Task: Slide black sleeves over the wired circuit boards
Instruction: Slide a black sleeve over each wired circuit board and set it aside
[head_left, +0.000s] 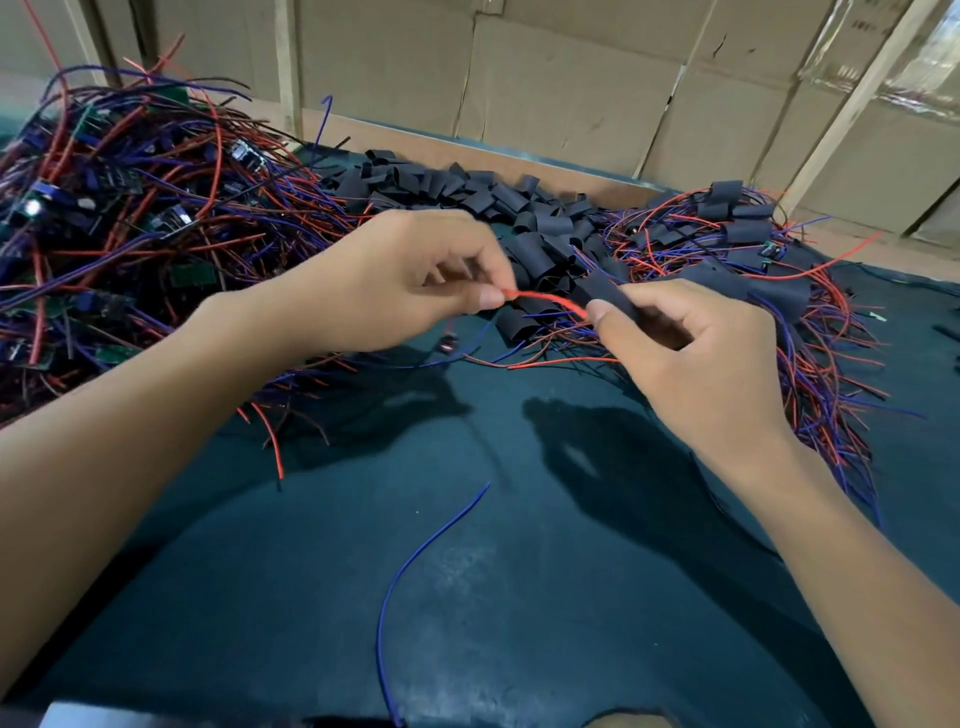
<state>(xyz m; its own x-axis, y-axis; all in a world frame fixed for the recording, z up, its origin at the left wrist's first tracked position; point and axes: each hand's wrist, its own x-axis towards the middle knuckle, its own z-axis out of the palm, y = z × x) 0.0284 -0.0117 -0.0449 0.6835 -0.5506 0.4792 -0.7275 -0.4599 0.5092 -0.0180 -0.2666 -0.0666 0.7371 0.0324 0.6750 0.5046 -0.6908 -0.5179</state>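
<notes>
A heap of wired circuit boards (119, 218) covers the dark green tabletop (519, 597) at far left. The left hand (410, 280) pinches a red wire (545, 300); the right hand (691, 353) has its grip closed around a black sleeve (610, 296). Loose sleeves (467, 192) lie behind, before cardboard walls (571, 78).

One wide-angle view, worn on the person's head, looks forward and steeply down onto the dark teal work table (493, 597). It sits close above both forearms. Brown cardboard panels (571, 78) close the far side.
</notes>
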